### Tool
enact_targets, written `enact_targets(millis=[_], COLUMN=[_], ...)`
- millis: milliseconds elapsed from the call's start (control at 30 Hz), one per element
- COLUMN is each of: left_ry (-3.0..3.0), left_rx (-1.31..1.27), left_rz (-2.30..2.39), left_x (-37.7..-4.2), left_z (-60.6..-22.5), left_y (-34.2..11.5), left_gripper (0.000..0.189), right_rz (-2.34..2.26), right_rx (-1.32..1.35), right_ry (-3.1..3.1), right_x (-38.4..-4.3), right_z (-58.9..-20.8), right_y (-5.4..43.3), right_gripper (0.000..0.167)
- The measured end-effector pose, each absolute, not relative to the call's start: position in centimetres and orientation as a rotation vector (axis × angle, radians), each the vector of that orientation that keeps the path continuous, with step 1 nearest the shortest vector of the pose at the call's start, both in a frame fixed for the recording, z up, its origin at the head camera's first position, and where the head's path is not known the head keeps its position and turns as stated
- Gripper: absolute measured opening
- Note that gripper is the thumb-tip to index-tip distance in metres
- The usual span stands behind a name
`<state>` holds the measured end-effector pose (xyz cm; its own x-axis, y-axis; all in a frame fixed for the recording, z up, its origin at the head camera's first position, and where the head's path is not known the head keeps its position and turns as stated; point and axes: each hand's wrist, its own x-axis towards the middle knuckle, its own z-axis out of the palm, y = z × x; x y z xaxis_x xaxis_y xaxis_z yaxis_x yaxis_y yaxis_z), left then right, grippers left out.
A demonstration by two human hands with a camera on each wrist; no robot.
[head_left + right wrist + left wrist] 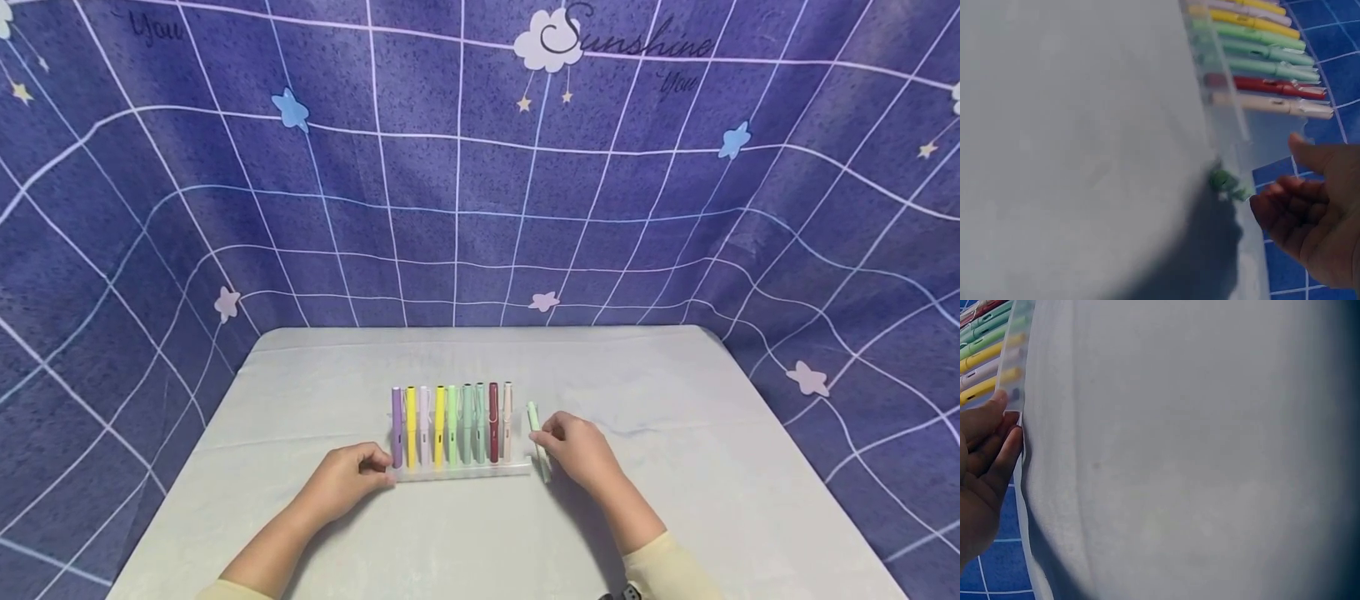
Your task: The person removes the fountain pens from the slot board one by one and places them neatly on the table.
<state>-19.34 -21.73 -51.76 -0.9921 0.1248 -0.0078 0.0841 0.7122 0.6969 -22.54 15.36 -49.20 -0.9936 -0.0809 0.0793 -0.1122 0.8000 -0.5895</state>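
A clear pen rack (465,473) stands on the table with a row of capped pens upright in it. From the left they run from a purple pen (397,427) through yellow, lilac and green ones to a dark red pen (493,422) and a beige pen (507,422). My left hand (347,479) pinches the rack's left end between thumb and fingers. Just past the right end, my right hand (579,450) holds a light green pen (533,414), slightly tilted. The right wrist view shows a blurred green end (1224,180) by the fingertips; the fingers hide the rest.
A pale cloth covers the table (465,542). Behind it and at both sides hangs a blue grid-patterned curtain (420,175) with stars and clouds. A dark band (621,592) shows at the right sleeve's cuff.
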Motion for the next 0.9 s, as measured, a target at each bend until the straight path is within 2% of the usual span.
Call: enact_targets(millis=[133,300,667,900], left_ry=[2.858,2.857,2.848,2.841], left_rx=[0.178,0.174,0.152,0.158], left_rz=[1.165,1.163,1.174,1.183], left_x=[-19.4,-19.4,-19.4,-19.3], left_z=[-51.8,-51.9,-51.7,-51.6], left_y=[-21.9,-21.9,-21.7,-21.7], left_gripper=[0.016,0.016,0.017,0.017], right_rz=[1.158,1.321,1.374,1.426], right_rx=[0.246,0.308,0.246,0.224], right_ry=[-2.852,-2.856,-2.798,-2.759], right_x=[-22.6,-22.5,-22.6,-22.6], right_z=[-48.5,-48.6,-50.1,-49.7], right_y=[14.3,12.7,11.2,10.9], right_gripper=[0.018,0.021,0.022,0.012])
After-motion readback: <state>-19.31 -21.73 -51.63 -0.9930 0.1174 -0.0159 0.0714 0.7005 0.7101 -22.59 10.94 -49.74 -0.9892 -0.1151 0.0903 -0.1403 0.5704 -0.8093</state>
